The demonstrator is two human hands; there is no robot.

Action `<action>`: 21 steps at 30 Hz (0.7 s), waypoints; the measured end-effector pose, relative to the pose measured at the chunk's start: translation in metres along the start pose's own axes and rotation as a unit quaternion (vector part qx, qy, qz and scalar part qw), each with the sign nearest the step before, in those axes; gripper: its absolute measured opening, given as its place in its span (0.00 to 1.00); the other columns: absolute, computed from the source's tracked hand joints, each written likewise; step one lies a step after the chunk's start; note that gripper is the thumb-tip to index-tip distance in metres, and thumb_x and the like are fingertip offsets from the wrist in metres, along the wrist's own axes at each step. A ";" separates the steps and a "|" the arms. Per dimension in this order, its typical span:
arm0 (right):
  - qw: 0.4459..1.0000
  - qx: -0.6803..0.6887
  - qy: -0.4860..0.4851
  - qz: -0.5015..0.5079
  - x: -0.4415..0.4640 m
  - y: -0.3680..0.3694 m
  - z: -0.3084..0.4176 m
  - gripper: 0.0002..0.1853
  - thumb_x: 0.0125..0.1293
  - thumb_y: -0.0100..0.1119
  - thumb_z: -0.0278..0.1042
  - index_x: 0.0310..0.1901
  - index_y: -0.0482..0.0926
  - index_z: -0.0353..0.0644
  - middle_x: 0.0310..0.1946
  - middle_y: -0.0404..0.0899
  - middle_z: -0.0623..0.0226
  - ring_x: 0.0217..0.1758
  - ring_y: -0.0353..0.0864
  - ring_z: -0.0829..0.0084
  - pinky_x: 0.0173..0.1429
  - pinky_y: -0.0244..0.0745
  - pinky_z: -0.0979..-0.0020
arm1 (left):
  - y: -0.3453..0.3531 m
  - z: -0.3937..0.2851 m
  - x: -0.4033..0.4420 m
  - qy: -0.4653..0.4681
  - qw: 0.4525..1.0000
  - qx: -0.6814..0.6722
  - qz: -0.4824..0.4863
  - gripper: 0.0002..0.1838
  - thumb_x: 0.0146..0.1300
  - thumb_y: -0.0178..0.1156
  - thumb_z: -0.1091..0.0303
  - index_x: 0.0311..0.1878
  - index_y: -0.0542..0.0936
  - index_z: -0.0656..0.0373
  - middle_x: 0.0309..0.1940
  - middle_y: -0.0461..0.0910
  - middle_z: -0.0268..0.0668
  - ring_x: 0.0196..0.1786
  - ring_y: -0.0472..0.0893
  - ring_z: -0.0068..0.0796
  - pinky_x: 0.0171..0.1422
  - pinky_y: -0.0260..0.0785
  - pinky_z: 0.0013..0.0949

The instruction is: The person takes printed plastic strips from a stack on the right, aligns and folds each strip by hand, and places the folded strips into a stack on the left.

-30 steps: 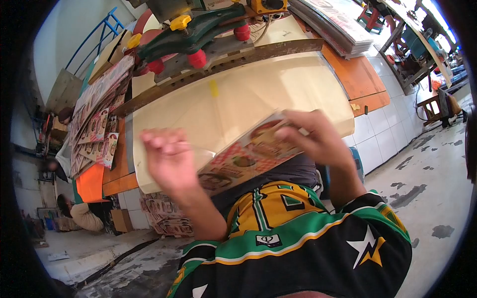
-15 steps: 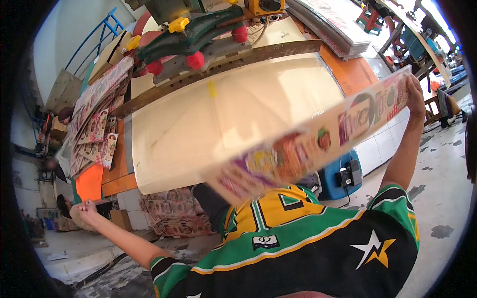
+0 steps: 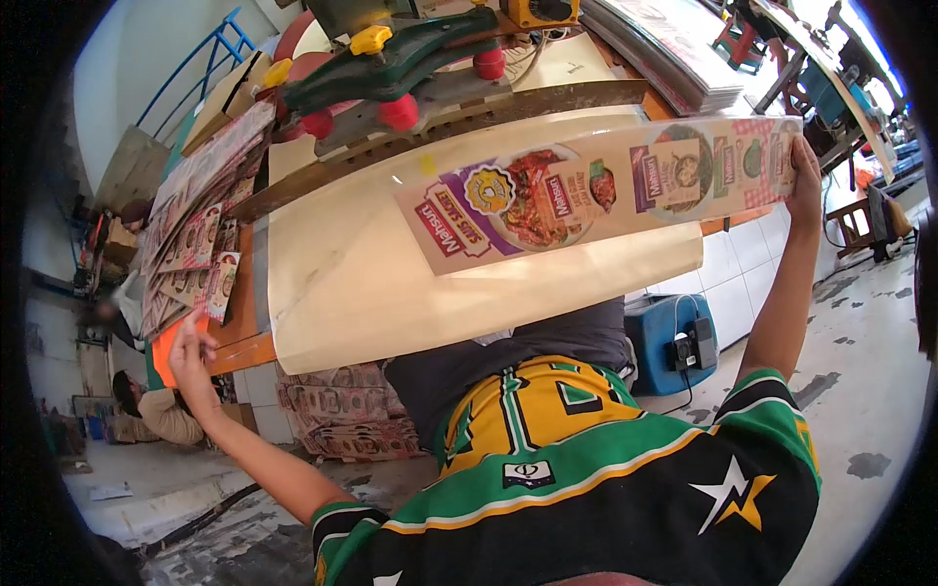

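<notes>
The right hand [image 3: 804, 181] grips one end of a printed strip [image 3: 614, 190], whose long axis runs leftward above the pale sheet [image 3: 420, 317]. The left hand [image 3: 191, 359], loosely curled and seemingly bare, sits well apart from the free end, beside orange paper [image 3: 168, 359]. White-on-red lettering near that end looks like "Mahsuri"; smaller print is unreadable.

printed strip [image 3: 616, 186]: smooth, glossy, plastic-looking
cream sheet [image 3: 391, 317]: smooth, slight sheen
long bar [image 3: 557, 101]: worn metal
shirt [image 3: 606, 474]: cloth
</notes>
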State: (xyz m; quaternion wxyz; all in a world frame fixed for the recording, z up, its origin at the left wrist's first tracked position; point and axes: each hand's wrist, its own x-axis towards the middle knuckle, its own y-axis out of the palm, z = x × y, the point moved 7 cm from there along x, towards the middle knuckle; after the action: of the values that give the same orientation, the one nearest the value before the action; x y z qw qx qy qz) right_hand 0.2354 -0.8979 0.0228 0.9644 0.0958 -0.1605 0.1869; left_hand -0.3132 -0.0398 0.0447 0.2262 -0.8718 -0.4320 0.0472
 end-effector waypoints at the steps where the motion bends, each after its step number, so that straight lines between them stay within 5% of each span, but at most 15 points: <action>1: 1.000 -0.013 0.009 0.008 -0.002 -0.001 -0.005 0.24 0.84 0.47 0.42 0.70 0.71 0.33 0.63 0.80 0.61 0.64 0.81 0.73 0.67 0.76 0.71 | 0.017 -0.006 -0.004 0.000 1.000 0.001 -0.002 0.17 0.79 0.58 0.60 0.60 0.81 0.64 0.37 0.81 0.31 0.36 0.76 0.18 0.47 0.68 0.27; 3: 1.000 -0.011 0.008 -0.011 -0.005 -0.001 -0.013 0.25 0.84 0.47 0.41 0.71 0.70 0.32 0.65 0.79 0.60 0.65 0.80 0.73 0.68 0.76 0.70 | 0.045 -0.034 -0.010 0.138 0.983 0.108 -0.051 0.20 0.78 0.59 0.62 0.64 0.80 0.65 0.48 0.85 0.36 0.49 0.81 0.24 0.60 0.70 0.29; 6: 0.999 -0.011 0.005 -0.044 -0.012 0.008 -0.013 0.26 0.84 0.46 0.41 0.74 0.68 0.32 0.67 0.77 0.59 0.66 0.79 0.73 0.68 0.75 0.70 | 0.079 -0.064 -0.017 0.207 0.963 0.168 -0.031 0.17 0.77 0.58 0.64 0.61 0.82 0.65 0.54 0.84 0.37 0.59 0.80 0.29 0.68 0.68 0.32; 11: 0.997 -0.007 -0.016 -0.070 -0.019 0.022 -0.006 0.21 0.83 0.48 0.41 0.66 0.73 0.33 0.56 0.83 0.60 0.58 0.84 0.74 0.59 0.81 0.71 | 0.164 -0.057 -0.020 0.138 0.975 0.003 0.172 0.18 0.79 0.58 0.60 0.57 0.83 0.66 0.50 0.85 0.36 0.56 0.81 0.28 0.66 0.69 0.31; 14: 0.999 0.007 -0.023 -0.042 -0.019 0.020 -0.006 0.21 0.83 0.48 0.41 0.66 0.72 0.33 0.56 0.82 0.61 0.57 0.84 0.73 0.59 0.81 0.71 | 0.226 -0.096 -0.043 0.203 0.955 -0.015 0.215 0.20 0.79 0.58 0.56 0.55 0.83 0.67 0.48 0.84 0.38 0.54 0.81 0.28 0.65 0.69 0.31; 17: 0.998 0.011 -0.041 -0.044 -0.021 0.043 0.008 0.23 0.82 0.50 0.43 0.66 0.72 0.32 0.55 0.82 0.61 0.56 0.85 0.73 0.59 0.81 0.70 | 0.253 -0.109 -0.049 0.168 0.943 -0.159 0.240 0.23 0.77 0.61 0.53 0.50 0.84 0.69 0.45 0.84 0.38 0.50 0.81 0.25 0.58 0.70 0.28; 21: 0.997 -0.003 -0.077 -0.020 -0.025 0.064 0.027 0.23 0.81 0.52 0.45 0.64 0.72 0.33 0.53 0.83 0.62 0.54 0.85 0.72 0.59 0.81 0.69 | 0.258 -0.099 -0.048 0.106 0.932 -0.157 0.309 0.16 0.73 0.66 0.60 0.46 0.86 0.68 0.36 0.84 0.30 0.41 0.77 0.17 0.52 0.69 0.25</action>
State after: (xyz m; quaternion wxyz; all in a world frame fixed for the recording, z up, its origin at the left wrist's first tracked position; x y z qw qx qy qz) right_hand 0.1808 -0.8544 0.0469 0.9531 0.1098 -0.2329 0.1589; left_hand -0.1264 -0.2470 0.0159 0.1047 -0.9866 -0.1165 -0.0464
